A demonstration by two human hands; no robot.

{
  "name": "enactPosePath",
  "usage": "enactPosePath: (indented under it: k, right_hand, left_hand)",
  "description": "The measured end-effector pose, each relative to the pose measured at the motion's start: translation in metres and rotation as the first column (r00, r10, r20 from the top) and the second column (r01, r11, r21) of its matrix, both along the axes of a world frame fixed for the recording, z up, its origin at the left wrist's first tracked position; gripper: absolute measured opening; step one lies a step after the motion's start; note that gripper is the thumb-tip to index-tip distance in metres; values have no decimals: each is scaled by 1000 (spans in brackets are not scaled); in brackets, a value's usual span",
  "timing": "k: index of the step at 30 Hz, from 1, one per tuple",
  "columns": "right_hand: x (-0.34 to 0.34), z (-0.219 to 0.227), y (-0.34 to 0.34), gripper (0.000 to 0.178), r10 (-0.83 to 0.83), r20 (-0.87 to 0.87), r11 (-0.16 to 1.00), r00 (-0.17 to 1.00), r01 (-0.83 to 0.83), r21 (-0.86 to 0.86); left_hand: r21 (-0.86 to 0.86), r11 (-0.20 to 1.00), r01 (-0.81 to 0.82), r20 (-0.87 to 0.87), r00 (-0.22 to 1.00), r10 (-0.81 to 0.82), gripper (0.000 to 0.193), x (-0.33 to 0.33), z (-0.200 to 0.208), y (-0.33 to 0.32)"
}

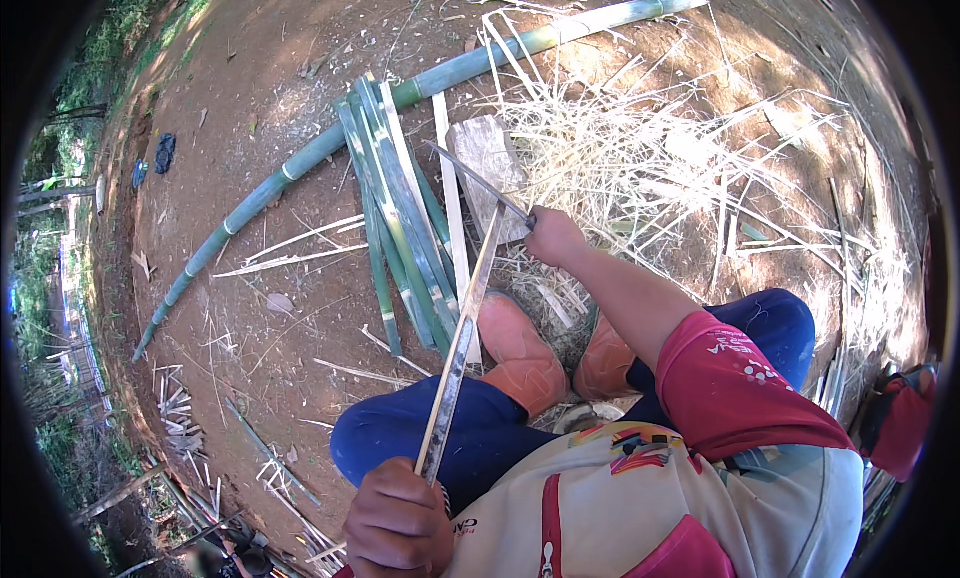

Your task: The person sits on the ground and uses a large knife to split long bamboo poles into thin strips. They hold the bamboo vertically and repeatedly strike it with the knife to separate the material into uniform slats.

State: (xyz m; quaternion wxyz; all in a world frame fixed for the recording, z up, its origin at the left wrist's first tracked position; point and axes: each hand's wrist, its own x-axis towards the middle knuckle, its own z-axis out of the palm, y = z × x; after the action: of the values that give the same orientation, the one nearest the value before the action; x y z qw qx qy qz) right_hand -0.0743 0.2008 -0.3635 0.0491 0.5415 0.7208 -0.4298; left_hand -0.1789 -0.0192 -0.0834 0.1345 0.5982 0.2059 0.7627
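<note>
Gripping bamboo strip (pixel 463 350) by near end in left hand (pixel 398 521), knife (pixel 480 182) by handle in right hand (pixel 556 238) — holding blade at strip's far end, above wooden block (pixel 484 146), toward its near edge.

Left hand (pixel 398 523): fist hides the lower end of the pale strip (pixel 450 378); forearm lies outside the lower edge. Right hand (pixel 556 238): closed grip covers most of the knife (pixel 480 183) handle. Blade–strip contact: cannot tell. Dark object (pixel 165 153), far left: too small to identify. Red item (pixel 905 433), right: partly lost in dark rim, kind unclear.
</note>
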Motion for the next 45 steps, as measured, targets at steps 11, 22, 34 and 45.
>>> enactPosePath:
  k: [11, 22, 34, 45]
  right_hand:
    - [5, -17, 40, 26, 177, 36, 984, 984, -176, -30]
    - [42, 144, -47, 26, 299, -143, 954, 943, -300, 15]
    - [69, 187, -73, 26, 454, -268, 890, 850, -420, 176]
    - [77, 166, -59, 24, 383, -209, 924, 900, -370, 100]
  left_hand:
    - [-5, 1000, 4, -6, 1000, -4, 28, 0, -1, 1]
    - [-64, 998, -23, -108, 994, 16, 33, -6, 5, 3]
    - [-92, 952, 292, -266, 914, -306, 34, -15, 5, 9]
    - [-37, 888, 459, -281, 848, -450, 34, -14, 11, 29]
